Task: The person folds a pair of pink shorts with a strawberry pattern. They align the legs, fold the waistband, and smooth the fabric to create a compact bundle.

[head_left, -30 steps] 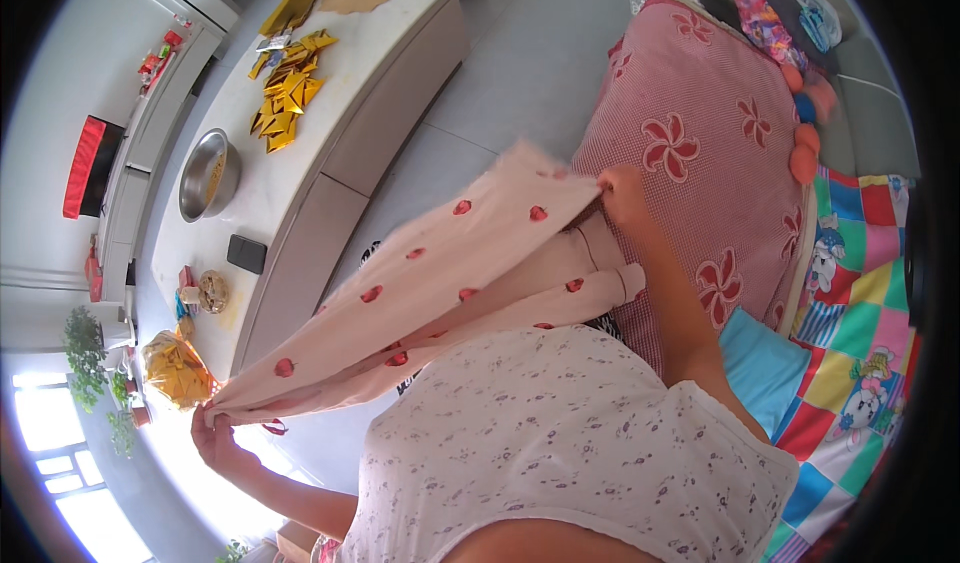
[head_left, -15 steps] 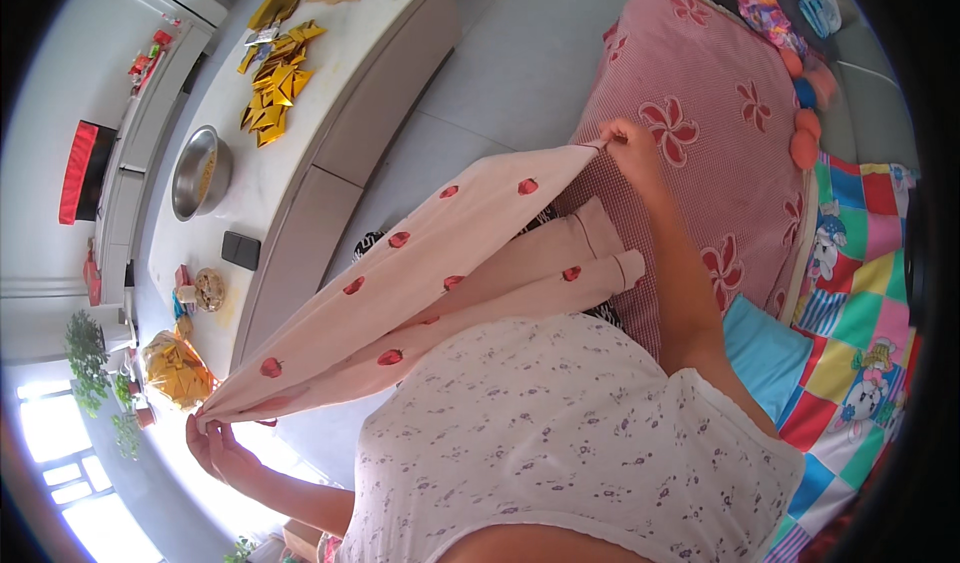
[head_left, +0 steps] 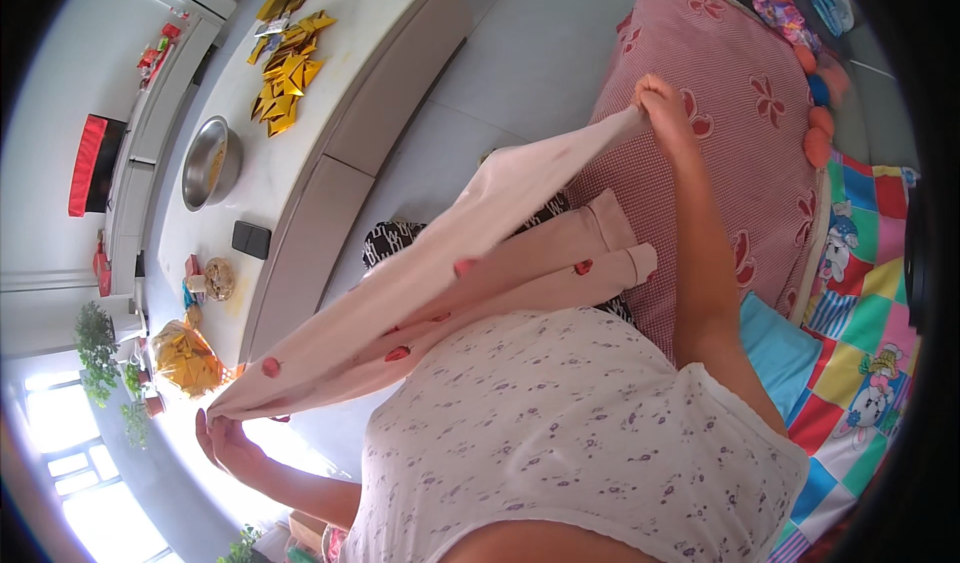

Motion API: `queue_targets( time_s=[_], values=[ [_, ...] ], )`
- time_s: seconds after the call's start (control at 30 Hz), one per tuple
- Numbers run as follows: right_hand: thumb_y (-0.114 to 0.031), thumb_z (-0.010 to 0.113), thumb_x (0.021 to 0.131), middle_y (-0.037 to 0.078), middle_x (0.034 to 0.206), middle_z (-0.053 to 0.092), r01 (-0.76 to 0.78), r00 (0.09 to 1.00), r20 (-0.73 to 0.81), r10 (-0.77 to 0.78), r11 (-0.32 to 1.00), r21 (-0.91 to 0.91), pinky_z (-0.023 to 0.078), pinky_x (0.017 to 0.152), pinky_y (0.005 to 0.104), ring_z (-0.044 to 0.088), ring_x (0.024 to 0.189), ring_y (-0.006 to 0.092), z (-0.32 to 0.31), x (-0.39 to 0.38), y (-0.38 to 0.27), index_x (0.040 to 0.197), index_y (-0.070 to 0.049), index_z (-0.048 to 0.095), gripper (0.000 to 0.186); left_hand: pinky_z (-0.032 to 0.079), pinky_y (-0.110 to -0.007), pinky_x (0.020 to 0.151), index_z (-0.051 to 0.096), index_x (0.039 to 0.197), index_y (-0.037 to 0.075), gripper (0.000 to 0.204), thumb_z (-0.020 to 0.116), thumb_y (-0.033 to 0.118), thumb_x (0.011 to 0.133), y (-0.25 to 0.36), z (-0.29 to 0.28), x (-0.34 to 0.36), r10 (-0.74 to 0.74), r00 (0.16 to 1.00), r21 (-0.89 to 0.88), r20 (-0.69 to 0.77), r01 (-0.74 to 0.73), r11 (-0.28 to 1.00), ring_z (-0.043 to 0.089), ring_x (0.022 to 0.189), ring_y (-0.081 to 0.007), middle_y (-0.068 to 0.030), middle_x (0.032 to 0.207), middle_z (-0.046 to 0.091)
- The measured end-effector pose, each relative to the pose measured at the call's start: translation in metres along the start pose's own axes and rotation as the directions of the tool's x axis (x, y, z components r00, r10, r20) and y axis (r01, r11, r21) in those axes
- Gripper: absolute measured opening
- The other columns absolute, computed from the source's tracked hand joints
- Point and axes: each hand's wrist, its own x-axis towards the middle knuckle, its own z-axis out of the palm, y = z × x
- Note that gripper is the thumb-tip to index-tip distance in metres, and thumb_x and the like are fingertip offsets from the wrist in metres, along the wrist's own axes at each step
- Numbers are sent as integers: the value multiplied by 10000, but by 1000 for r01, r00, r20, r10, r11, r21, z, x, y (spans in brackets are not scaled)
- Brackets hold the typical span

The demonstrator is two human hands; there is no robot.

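Observation:
A pale pink pyjama garment (head_left: 480,203) printed with red strawberries is stretched slantwise in front of my body. My left hand (head_left: 230,448) pinches its lower left end. At the upper right, the fingers of my right hand (head_left: 665,113) are closed round the opposite corner. The edge between my hands is pulled fairly taut, while the cloth under it hangs in long folds. Two piped, hemmed ends (head_left: 640,253) of the garment hang loose below my right forearm. Behind the cloth, black fabric with a white pattern (head_left: 390,243) shows in part.
To the left runs a pale counter (head_left: 335,58) with gold packets (head_left: 285,83), a metal bowl (head_left: 212,163), a black flat case (head_left: 251,240) and a round container (head_left: 219,279). A red flowered cover (head_left: 730,153) and a colourful checked cloth (head_left: 850,293) lie to the right.
My right hand has risen slightly to the upper right with its corner of the garment. The upper panel has folded and blurred, hiding several strawberries. My left hand keeps its pinch.

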Motion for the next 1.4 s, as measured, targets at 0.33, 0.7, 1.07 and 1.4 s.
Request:
queue_targets(
  time_s=[0.33, 0.7, 1.07, 1.4],
  values=[
    [-166, 531, 776, 235, 917, 648, -89, 996, -75, 52, 739, -668, 482, 767, 449, 619, 873, 402, 69, 40, 78, 865, 1, 645, 221, 596, -325, 761, 476, 1190, -65, 452, 541, -71, 743, -32, 11, 5, -158, 987, -69, 24, 159, 985, 618, 942, -304, -196, 1056, 552],
    [-81, 602, 744, 153, 794, 651, -148, 989, -68, 134, 942, -300, 480, 673, 360, 626, 753, 259, 53, 23, 104, 843, 23, 640, 149, 574, -305, 747, 496, 1166, -64, 454, 566, -63, 718, -36, 6, -2, -138, 989, 11, 45, 137, 990, 612, 921, -284, -174, 1033, 556],
    [-112, 632, 768, 127, 745, 661, -299, 946, 49, 319, 922, -245, 478, 628, 353, 614, 667, 236, 18, -48, 82, 830, 26, 645, 152, 567, -297, 720, 508, 1149, -51, 436, 571, -71, 718, -42, 12, 0, -149, 985, 55, 82, 145, 988, 606, 907, -266, -157, 1023, 561],
    [-234, 681, 771, 161, 730, 604, 135, 929, 321, 183, 642, -755, 467, 610, 381, 583, 641, 277, -8, -120, 69, 832, 25, 620, 273, 591, -326, 738, 489, 1164, -64, 440, 546, -102, 729, -49, 4, 5, -115, 986, 33, 122, 111, 993, 619, 923, -294, -194, 1057, 556]
  ],
)
